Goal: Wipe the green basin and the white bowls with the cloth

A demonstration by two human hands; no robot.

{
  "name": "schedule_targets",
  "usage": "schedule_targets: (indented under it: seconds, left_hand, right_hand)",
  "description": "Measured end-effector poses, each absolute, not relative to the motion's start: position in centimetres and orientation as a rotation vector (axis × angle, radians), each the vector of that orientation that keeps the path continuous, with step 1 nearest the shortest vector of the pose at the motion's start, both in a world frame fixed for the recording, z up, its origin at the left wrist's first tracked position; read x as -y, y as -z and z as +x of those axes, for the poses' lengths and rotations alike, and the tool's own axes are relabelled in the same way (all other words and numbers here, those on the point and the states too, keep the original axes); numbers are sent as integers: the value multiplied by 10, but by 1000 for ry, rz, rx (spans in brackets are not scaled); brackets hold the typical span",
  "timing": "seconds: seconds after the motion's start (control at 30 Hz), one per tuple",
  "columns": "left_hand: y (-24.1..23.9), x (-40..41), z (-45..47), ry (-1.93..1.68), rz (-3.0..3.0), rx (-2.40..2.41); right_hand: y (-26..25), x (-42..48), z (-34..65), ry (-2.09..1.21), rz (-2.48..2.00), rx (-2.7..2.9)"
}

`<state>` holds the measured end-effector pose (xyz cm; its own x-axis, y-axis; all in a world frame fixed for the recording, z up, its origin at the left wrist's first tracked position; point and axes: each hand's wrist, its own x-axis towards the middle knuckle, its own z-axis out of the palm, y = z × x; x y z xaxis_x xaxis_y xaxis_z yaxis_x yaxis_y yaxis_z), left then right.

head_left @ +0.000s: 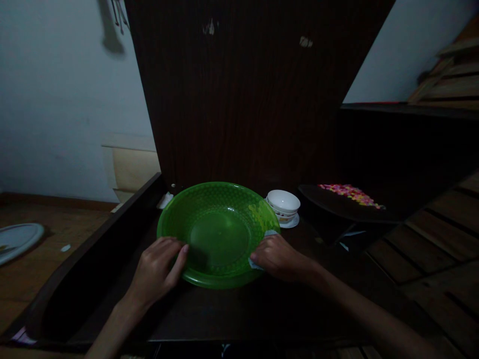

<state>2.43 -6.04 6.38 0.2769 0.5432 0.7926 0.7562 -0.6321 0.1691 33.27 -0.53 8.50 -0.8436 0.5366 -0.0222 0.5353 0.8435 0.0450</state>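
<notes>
A large green plastic bowl (pixel 219 232) sits on a dark wooden surface (pixel 232 311) in front of me. My left hand (pixel 159 269) grips the bowl's near left rim, thumb inside and fingers curled over the edge. My right hand (pixel 277 259) rests on the bowl's right rim, fingers closed on a small pale cloth that shows above and below the hand.
Stacked white small bowls (pixel 283 204) stand on a saucer just right of the green bowl. A dark tray with a colourful patch (pixel 350 195) lies further right. A tall dark wooden panel (pixel 243 89) rises behind. A pale plate (pixel 17 239) lies on the floor at left.
</notes>
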Motion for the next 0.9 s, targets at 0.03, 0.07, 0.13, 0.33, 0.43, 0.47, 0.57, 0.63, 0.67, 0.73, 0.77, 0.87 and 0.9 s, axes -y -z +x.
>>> schedule_targets:
  seconds: [0.03,0.07,0.13,0.33,0.43,0.47,0.57,0.63,0.67,0.73,0.77,0.87,0.9]
  left_hand:
    - [-63,64,31,1281,-2296,1203]
    - [-62,69,39,1271,-2296,1210]
    - [-61,77,57,1205,-2320,1223]
    - [-58,88,97,1051,-2198,1335]
    - [-56,84,100,1010,-2163,1337]
    - [-55,82,99,1005,-2152,1329]
    - [-53,78,96,1021,-2142,1287]
    - [-52,77,93,1032,-2150,1281]
    - [-52,76,90,1037,-2158,1284]
    - [-52,76,81,1045,-2189,1289]
    - [-52,76,75,1047,-2213,1283]
    - [-54,74,54,1059,-2304,1247]
    - [-55,73,47,1056,-2339,1230]
  right_hand:
    - [-85,11,327,-65,894,-2949]
    - [-86,18,321,-61,944,-2909]
    - [-87,32,307,-42,1114,-2866]
    - [-82,60,274,-20,1271,-2891]
    - [-77,60,270,-87,1264,-2908]
    - [-75,59,270,-108,1255,-2912]
    - [-74,56,272,-143,1185,-2936]
    - [-76,53,275,-140,1117,-2941]
    - [-79,52,278,-137,1081,-2933]
    - [-84,48,287,-127,994,-2899]
    - [-88,44,293,-116,935,-2884]
    - [-94,25,317,-50,683,-2905]
    - [-95,16,326,-49,607,-2934]
